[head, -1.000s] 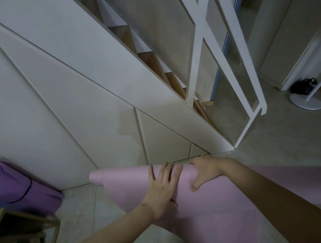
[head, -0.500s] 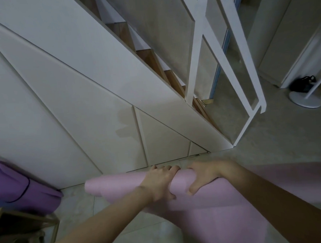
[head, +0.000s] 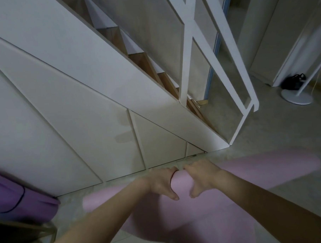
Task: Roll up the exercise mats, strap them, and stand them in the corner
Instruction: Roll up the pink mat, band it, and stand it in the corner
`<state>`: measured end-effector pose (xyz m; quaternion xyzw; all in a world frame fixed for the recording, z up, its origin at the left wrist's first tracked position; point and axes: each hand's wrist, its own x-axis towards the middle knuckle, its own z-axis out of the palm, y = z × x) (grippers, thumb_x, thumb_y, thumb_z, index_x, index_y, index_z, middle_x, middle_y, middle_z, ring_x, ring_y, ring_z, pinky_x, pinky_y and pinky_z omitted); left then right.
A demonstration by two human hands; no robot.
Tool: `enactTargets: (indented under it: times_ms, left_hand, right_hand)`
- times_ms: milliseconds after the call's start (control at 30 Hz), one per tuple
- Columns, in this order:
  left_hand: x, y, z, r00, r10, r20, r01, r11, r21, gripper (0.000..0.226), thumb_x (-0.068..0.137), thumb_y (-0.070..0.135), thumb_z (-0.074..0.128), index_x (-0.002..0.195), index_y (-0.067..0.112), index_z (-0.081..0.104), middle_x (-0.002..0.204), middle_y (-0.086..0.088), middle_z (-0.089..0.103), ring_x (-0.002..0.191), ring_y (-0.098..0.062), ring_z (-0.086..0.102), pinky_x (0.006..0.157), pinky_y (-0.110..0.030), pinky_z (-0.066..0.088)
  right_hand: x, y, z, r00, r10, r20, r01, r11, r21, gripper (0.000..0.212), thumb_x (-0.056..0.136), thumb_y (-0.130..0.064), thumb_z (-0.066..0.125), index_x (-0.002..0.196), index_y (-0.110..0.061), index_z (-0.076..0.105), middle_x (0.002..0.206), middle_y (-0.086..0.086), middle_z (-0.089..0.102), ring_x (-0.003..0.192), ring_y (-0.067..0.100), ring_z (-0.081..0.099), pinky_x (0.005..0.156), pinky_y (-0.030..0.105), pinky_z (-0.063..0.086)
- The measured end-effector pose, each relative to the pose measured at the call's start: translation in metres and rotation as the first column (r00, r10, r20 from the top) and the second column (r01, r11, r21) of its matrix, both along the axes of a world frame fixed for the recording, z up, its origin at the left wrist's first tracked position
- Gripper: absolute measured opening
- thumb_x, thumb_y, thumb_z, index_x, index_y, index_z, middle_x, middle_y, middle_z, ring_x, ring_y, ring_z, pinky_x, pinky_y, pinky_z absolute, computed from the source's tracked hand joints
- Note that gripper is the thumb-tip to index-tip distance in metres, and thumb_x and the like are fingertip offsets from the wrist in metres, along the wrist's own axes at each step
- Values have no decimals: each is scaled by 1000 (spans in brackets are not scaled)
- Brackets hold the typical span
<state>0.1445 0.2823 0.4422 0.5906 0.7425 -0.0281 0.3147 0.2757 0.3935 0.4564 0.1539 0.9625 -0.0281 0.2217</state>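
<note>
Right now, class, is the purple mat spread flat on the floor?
No, the purple mat lies rolled up, a dark strap round it.

The pink mat [head: 259,172] lies on the floor [head: 285,134], partly rolled. Its tight roll runs left to right, and the unrolled part spreads flat on the near side. The purple mat [head: 12,201] rests at the far left, fully rolled, with a thin dark strap [head: 21,198] around it.

Pink mat [head: 206,220], purple mat [head: 16,199]
</note>
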Motion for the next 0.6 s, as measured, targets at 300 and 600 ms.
enactTargets:
  times_ms: [300, 600]
  left_hand:
    - [44, -47, -29, 888, 180, -423, 32, 893, 448, 118, 27, 50, 87, 128, 8, 43, 117, -13, 62, 112, -30, 53, 86, -56, 49]
    - [45, -50, -43, 855, 191, -482, 1, 929, 370, 131, 21, 59, 86, 134, 14, 36, 117, -19, 63, 104, -39, 62, 87, -66, 42]
  right_hand:
    - [-12, 17, 12, 993, -116, 37, 120, 984, -133, 84, 60, -55, 77, 127, -18, 43, 119, 5, 60, 107, 28, 55, 84, 32, 42]
    - [-19, 16, 16, 968, -139, 208, 211, 900, -381, 86, 54, -57, 80, 128, -29, 47, 119, -8, 59, 101, 17, 59, 92, 36, 50]
